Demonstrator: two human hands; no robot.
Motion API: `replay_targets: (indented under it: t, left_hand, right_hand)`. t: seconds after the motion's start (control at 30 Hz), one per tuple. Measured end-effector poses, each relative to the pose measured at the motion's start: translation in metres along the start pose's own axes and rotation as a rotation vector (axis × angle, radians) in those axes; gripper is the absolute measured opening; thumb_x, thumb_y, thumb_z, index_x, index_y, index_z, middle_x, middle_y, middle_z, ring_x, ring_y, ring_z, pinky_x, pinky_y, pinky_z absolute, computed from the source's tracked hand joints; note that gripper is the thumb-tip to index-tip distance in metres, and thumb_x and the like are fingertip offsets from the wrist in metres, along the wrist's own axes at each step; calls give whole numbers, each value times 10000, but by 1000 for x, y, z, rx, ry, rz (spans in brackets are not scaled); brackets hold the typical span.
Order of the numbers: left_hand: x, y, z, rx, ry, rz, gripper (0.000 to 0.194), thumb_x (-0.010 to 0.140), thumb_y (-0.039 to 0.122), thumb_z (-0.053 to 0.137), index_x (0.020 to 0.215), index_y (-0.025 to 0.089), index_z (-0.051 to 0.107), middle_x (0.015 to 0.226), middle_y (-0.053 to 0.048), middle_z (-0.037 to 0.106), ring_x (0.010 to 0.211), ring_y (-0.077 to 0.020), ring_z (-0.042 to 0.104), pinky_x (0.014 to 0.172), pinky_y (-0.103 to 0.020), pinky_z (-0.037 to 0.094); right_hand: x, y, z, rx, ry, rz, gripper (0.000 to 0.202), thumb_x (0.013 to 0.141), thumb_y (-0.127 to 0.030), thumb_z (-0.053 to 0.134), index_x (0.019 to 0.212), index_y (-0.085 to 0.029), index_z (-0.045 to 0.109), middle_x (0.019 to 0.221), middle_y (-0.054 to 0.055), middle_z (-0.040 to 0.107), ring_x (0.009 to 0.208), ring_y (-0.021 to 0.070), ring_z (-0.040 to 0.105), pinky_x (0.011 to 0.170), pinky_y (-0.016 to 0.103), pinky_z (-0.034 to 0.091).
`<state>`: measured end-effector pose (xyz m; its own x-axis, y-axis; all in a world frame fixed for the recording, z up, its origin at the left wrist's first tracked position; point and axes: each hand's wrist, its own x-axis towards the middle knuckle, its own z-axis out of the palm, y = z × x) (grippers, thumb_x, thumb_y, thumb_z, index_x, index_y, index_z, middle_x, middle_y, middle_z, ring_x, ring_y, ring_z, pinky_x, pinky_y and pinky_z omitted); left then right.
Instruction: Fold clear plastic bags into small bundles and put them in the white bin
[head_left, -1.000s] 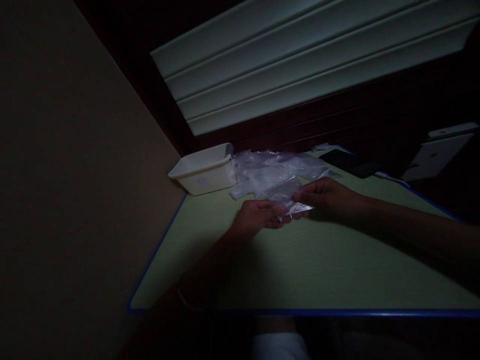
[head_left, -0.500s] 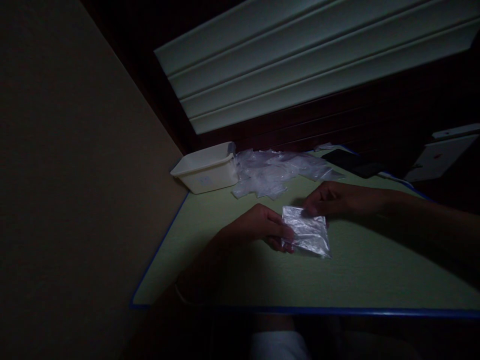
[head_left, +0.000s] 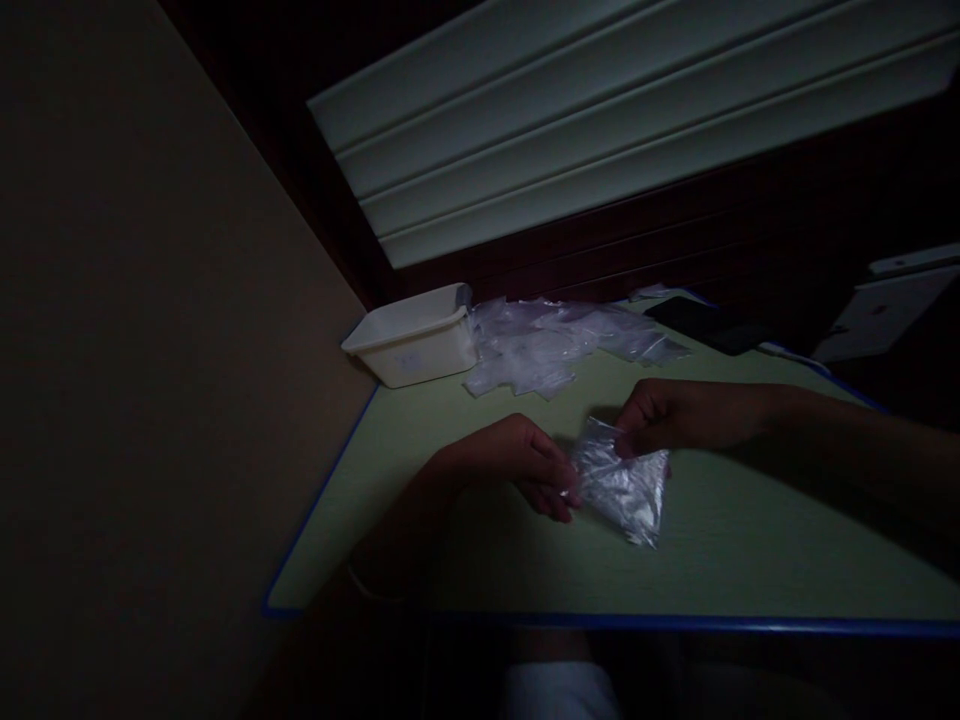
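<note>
Head view: the right hand (head_left: 660, 415) pinches a square, crinkled, clear plastic packet (head_left: 622, 490).
Compared with half a second ago, the packet is turned more slantwise, and the left hand (head_left: 536, 468), whose thumb lay over it, is now only at its left edge; so the right hand seems to carry most of the hold. The left fingers are loosely curled; whether they grip, one cannot tell. The packet is above the pale green, blue-edged table (head_left: 765, 545), nearer than the heap of clear plastic packets (head_left: 547, 345) beside the cream, open-topped plastic box (head_left: 427, 355).
</note>
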<state>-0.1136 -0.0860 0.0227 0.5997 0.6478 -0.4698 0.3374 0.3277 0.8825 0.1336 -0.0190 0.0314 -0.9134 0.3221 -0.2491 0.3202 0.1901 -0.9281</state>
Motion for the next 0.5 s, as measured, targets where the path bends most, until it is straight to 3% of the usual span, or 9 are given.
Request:
replay_targets:
  t: [0.07, 0.2, 0.23, 0.33, 0.5]
  left_hand:
    - [1, -1, -6, -55, 95, 48, 396, 717, 478, 738, 830, 99, 727, 826, -144, 737, 692, -188, 709, 650, -276, 547]
    - [13, -2, -8, -340, 477, 254, 491, 809, 561, 617, 883, 81, 693, 900, -173, 724, 773, -195, 703, 753, -319, 559]
    - [17, -2, -6, -428, 525, 286, 492, 819, 563, 603, 896, 84, 680, 930, -177, 718, 798, -198, 699, 782, -337, 558]
    - [26, -1, 3, -565, 509, 337, 438, 817, 508, 641, 925, 84, 657, 950, -170, 706, 824, -196, 687, 815, -356, 548]
    - [30, -4, 11, -490, 480, 390, 356, 701, 336, 795, 924, 77, 695, 912, -122, 710, 775, -150, 669, 767, -284, 532]
  right_hand:
    - [-1, 1, -6, 52, 102, -17, 285, 808, -418, 659, 749, -151, 738, 634, 6, 647, 566, 112, 549, 575, 250, 431]
    - [1, -2, -9, 167, 442, -56, 298, 747, -437, 713, 663, -152, 700, 611, 19, 635, 529, 105, 508, 531, 256, 391]
    - [3, -3, -7, 198, 513, -59, 308, 739, -444, 718, 647, -152, 687, 599, 20, 626, 515, 102, 494, 516, 258, 378]
    - [9, -3, 2, 285, 626, -57, 324, 729, -463, 722, 641, -156, 665, 575, 16, 604, 483, 96, 468, 474, 258, 340]
    - [17, 3, 15, 312, 633, -97, 355, 742, -503, 704, 675, -158, 652, 610, 13, 606, 509, 104, 487, 484, 258, 351]
